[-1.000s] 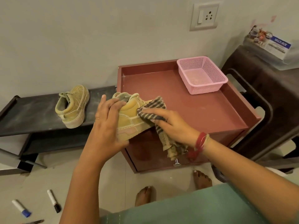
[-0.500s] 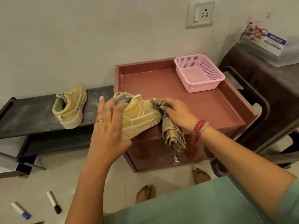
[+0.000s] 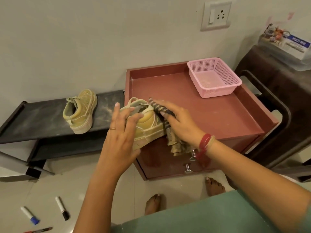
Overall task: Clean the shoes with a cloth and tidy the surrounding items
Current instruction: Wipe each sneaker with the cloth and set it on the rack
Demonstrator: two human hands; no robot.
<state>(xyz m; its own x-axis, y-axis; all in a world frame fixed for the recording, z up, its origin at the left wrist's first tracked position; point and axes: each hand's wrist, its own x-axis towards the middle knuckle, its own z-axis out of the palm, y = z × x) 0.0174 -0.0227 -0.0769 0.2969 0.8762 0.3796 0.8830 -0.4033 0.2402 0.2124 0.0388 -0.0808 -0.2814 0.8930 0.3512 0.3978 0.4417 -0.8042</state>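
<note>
A tan sneaker (image 3: 149, 124) is held in the air over the front left corner of the red cabinet (image 3: 210, 111). My left hand (image 3: 122, 133) grips it from the near side, fingers over its collar. My right hand (image 3: 178, 121) holds a checked cloth (image 3: 170, 132) and presses it against the shoe's far side; the cloth's loose end hangs down below my wrist. The second tan sneaker (image 3: 80, 111) stands on the dusty black low shelf (image 3: 33, 121) to the left, heel toward me.
A pink mesh basket (image 3: 213, 78) sits at the cabinet's back right corner. Two markers (image 3: 62, 208) (image 3: 30, 216) and a pen (image 3: 40, 230) lie on the floor at lower left. A dark plastic chair (image 3: 276, 91) with a clear box (image 3: 286, 46) stands right. My bare feet (image 3: 214, 186) are below.
My right hand has slid the cloth from the shoe's toe end up along its far side toward the collar. My left hand's fingers have shifted on the shoe.
</note>
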